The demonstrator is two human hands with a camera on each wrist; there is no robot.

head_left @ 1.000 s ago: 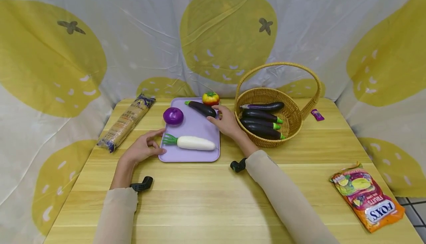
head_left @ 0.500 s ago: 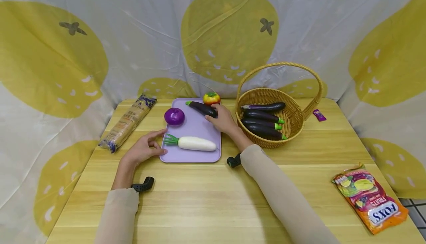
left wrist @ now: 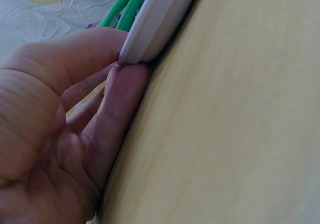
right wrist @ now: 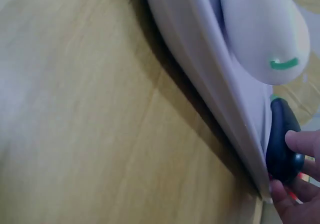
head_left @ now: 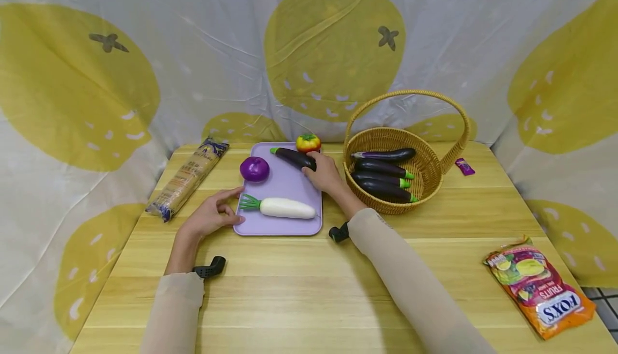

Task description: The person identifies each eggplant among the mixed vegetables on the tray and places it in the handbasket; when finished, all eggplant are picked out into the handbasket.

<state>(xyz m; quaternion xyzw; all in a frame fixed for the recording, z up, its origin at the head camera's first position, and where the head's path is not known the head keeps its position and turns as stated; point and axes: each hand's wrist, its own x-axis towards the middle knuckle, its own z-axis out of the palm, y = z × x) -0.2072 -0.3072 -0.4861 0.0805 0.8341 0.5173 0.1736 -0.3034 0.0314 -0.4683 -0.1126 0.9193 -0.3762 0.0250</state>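
Observation:
On the lilac tray (head_left: 285, 185) lie a dark eggplant (head_left: 292, 156) with a green tip, a purple onion (head_left: 254, 169) and a white radish (head_left: 287, 208) with green stalks. My right hand (head_left: 327, 176) grips the eggplant by its thick dark end; in the right wrist view, the thumb presses one side of the eggplant (right wrist: 282, 146) and fingers curl behind it. At the tray's left edge, my left hand (head_left: 207, 217) pinches the rim. The left wrist view has the thumb over the tray rim (left wrist: 150, 31) and a finger underneath.
A wicker basket (head_left: 427, 182) with a tall handle holds several eggplants to the right. Behind the tray sits a red-yellow fruit (head_left: 308, 143). A long food packet (head_left: 188, 179) lies left; a small purple sachet (head_left: 465, 166) and an orange-red candy bag (head_left: 541, 289) lie right.
My right hand has moved slightly left, closing its fingers on the eggplant's end. My left hand stays at the tray's edge. The head view has shifted a little.

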